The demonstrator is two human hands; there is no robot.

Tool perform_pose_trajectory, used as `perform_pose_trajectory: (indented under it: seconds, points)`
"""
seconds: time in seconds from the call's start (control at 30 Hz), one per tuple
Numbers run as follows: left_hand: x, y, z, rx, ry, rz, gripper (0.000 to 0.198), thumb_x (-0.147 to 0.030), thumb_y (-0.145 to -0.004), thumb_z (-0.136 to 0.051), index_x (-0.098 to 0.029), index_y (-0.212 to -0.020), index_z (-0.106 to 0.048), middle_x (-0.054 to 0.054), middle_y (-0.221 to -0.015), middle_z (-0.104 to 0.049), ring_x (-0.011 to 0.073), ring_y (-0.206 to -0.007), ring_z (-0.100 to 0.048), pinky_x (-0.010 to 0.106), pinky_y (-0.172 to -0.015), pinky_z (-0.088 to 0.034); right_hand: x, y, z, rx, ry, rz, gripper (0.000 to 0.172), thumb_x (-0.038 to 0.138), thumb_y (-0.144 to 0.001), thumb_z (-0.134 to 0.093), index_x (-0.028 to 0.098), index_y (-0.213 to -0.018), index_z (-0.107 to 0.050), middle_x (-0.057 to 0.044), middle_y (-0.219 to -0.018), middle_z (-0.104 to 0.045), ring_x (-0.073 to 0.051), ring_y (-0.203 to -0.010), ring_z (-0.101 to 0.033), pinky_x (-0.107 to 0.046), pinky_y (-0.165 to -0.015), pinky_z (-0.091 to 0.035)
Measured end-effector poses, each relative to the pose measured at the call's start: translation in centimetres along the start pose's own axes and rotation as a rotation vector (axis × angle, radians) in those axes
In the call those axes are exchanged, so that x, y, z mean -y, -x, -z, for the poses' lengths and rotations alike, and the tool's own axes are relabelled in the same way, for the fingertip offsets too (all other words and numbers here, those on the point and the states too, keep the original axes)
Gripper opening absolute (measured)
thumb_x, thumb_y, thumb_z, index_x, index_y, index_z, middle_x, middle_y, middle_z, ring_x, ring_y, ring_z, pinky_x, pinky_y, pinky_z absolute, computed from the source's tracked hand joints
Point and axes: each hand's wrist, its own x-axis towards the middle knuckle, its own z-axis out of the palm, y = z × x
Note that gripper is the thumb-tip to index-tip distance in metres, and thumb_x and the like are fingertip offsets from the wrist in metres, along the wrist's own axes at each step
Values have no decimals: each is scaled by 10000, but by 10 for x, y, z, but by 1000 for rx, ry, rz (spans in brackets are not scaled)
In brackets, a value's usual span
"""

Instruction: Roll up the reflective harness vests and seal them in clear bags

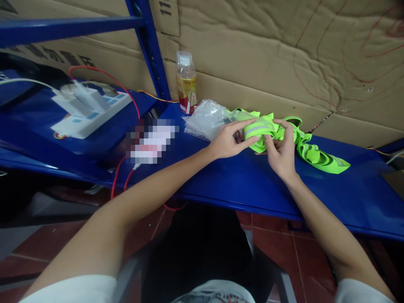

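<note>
on the blue metal shelf (205, 181): right at centre, a neon-green fabric band with a silver-grey stripe (260, 128) sat between two bare hands; whether it rested on the metal or hung just above could not be told.

left hand (227, 139): half-closed, fingers along the band's upper edge, thumb at the lower, the strip's width caught between; a grip that looked chosen to keep it flat, stripe outward.

right hand (283, 153): bent into a pinch, index high, thumb low, holding the band's other side, probably to steady it; how hard the tips pressed did not show.

loose bands: over to the right, a heap of looped neon-green fabric bands (322, 158) trailed past the right hand, perhaps left there for easy reach.

plastic bags: just beside the left hand, crinkled clear plastic bags (210, 118) lay bunched, seemingly aside from the handling.

bottle: upright at the back, a clear plastic bottle with a red-and-gold label (187, 88) stood near the brown cardboard wall (240, 71), likely safe from elbows there.

red cable: far left, a thin red cable (135, 103) ran from the white power strip (85, 120), whose place presumably suited its reach; a pixelated pale object (151, 141) nearby stayed unreadable.
</note>
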Motion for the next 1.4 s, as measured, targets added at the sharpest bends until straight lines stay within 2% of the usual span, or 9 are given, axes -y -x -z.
perform_pose_trajectory:
  seconds: [0.17, 0.37, 0.47, 0.63, 0.77, 1.0, 1.17, 1.27, 1.4]
  points:
    - [-4, 0, -2, -48, -48, 5, 525, -538, -1042, -648, -186, -1422, -728, 62, -987, -803, 119, -692, -635, 277, -731, -585, -9, -5, 6, -4, 44, 24, 652, 650, -967, -716, 327, -1487, -491, -34, -882, -741, -239, -629, -767, -352, -469, -641]
    - [-1, 0, -3, -13, 1, 80, 536, -557, -1045, -642, -243, -1476, -689, 44, -1055, -819, 115, -699, -662, 264, -696, -603, -8, -6, 10, 59, 103, 88, 629, 599, -1045, -637, 309, -1572, -451, -48, -836, -761, -260, -632, -800, -276, -421, -578]
    - [0, 0, -3, -17, 55, 142, 542, -564, -1050, -633, -253, -1491, -675, 44, -1010, -816, 111, -655, -657, 254, -625, -606, -3, -5, 14, 206, 153, 159, 723, 597, -1043, -636, 333, -1660, -365, -71, -969, -799, -275, -752, -831, -291, -473, -617]
    - [2, -2, -4, -55, 150, 232, 540, -585, -1067, -595, -277, -1507, -649, 53, -1015, -798, 121, -667, -696, 242, -555, -614, 4, -4, 22, 425, 262, 268, 1142, 579, -883, -831, 348, -1765, -142, -136, -1440, -712, -313, -979, -831, -323, -557, -668]
    - [3, -3, -6, -45, 172, 251, 522, -599, -1069, -583, -308, -1496, -652, 51, -1007, -795, 127, -680, -709, 247, -560, -622, 3, -6, 27, 316, 449, 328, 999, 548, -901, -823, 363, -1736, -307, -106, -1541, -659, -256, -858, -822, -356, -621, -688]
    - [-1, 0, -6, -26, 95, 208, 521, -583, -1042, -633, -275, -1459, -682, 24, -899, -777, 135, -694, -692, 262, -611, -592, -7, -8, 23, -36, 513, 362, 634, 565, -922, -810, 301, -1478, -659, -85, -1259, -804, -228, -691, -790, -396, -688, -693]
    - [-7, 0, 3, -1, -164, 116, 533, -535, -907, -809, -247, -1346, -717, -32, -701, -667, 137, -598, -603, 302, -672, -555, -18, -8, 13, 49, 277, 271, 641, 589, -953, -761, 308, -1510, -614, -37, -981, -807, -215, -596, -753, -352, -520, -642]
    - [-11, -3, 10, 20, -320, 56, 526, -464, -869, -847, -238, -1324, -713, -17, -745, -661, 178, -699, -648, 340, -755, -568, -18, -7, 10, 87, 209, 241, 638, 582, -975, -734, 325, -1537, -578, -62, -1134, -797, -207, -650, -766, -344, -533, -641]
    - [-18, -5, 14, -24, -511, 5, 504, -515, -850, -873, -234, -1240, -722, 93, -1152, -688, 284, -1123, -681, 420, -961, -569, -10, -7, 9, 67, 251, 314, 575, 545, -987, -715, 307, -1499, -607, -92, -1425, -708, -261, -927, -795, -422, -743, -699]
